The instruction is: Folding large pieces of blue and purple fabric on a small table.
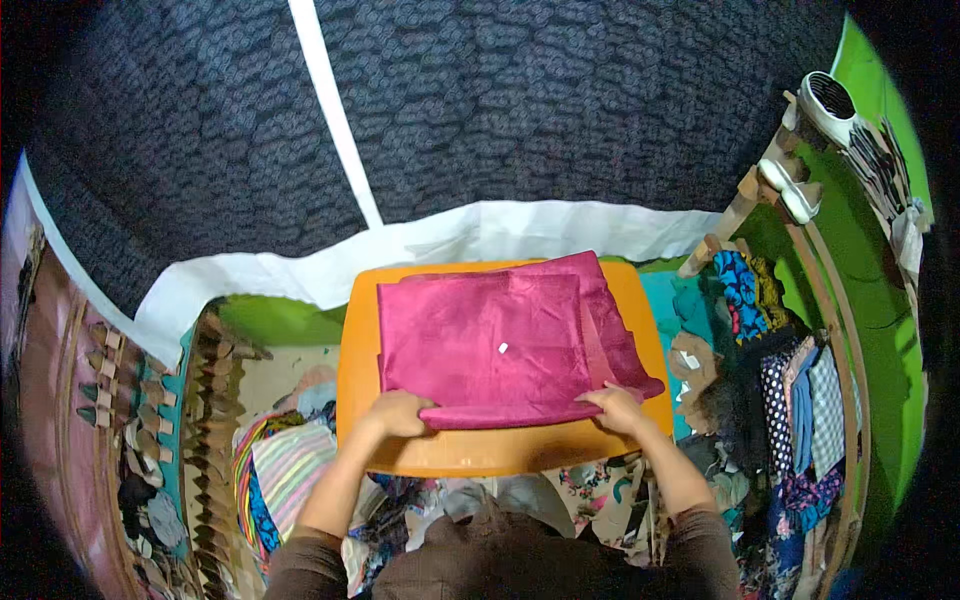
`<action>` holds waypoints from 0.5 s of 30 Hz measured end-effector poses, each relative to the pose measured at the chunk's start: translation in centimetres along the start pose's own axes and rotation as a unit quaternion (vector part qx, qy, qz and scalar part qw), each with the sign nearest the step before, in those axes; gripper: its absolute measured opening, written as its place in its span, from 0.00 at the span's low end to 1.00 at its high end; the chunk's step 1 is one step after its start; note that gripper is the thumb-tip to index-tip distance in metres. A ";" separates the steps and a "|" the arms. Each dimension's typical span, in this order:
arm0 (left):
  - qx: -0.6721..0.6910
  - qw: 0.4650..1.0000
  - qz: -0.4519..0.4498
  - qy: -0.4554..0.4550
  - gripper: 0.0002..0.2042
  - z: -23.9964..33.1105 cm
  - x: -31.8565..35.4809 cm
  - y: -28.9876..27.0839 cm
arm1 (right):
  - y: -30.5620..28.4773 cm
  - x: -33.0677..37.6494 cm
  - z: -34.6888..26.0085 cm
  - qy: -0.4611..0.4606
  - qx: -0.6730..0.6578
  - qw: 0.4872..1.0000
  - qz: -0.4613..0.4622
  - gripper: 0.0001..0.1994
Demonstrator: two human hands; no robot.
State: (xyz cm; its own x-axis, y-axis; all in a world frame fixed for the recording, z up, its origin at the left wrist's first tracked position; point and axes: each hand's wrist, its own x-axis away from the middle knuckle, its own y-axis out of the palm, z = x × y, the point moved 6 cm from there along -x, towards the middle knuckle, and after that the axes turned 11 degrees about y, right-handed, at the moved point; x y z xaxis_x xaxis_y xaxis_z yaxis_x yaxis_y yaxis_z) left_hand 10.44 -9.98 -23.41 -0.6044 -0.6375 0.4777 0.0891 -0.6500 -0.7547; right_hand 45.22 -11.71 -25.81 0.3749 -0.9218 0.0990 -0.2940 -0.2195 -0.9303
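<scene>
A magenta, slightly shiny cloth (480, 345) lies spread in layers over an orange table (450, 455). Its near edge is turned up into a narrow fold. At the left end of that fold, my left hand (400, 413) is closed on the cloth. My right hand (615, 408) pinches the fold near its right end. Toward the right side the layers lie uneven, with one corner sticking up past the far edge and another reaching the table's right side. A tiny white piece (503, 348) rests on the middle of the cloth.
Striped fabric (290, 470) is heaped left of the table, beside a wooden rack (210, 400). Folded clothes (800, 400) hang or lie on a wooden frame at right, with a white shoe (788, 190) above. A dark patterned curtain (560, 110) with white trim hangs behind.
</scene>
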 end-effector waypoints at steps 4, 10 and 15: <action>0.150 0.986 -0.074 0.001 0.27 -3.6 3.9 0.4 | -0.8 -1.3 -3.1 0.075 -0.040 0.960 -0.268 0.18; 0.145 0.987 0.058 -0.038 0.25 -2.4 6.6 -4.8 | -3.5 -5.1 -5.1 0.041 -0.042 0.926 -0.373 0.35; -0.158 0.871 0.460 0.071 0.23 0.5 6.7 -5.9 | -3.1 -10.1 -2.2 0.107 -0.079 0.930 -0.343 0.37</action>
State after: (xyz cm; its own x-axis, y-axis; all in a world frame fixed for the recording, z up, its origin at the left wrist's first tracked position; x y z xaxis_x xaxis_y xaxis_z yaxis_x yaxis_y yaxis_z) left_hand 6.27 -10.68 -15.54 -0.4862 -0.7558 -0.4385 0.3792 0.2697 -0.8852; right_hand 40.39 -2.40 -23.15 0.3429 -0.5863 0.7339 -0.1828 -0.8080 -0.5601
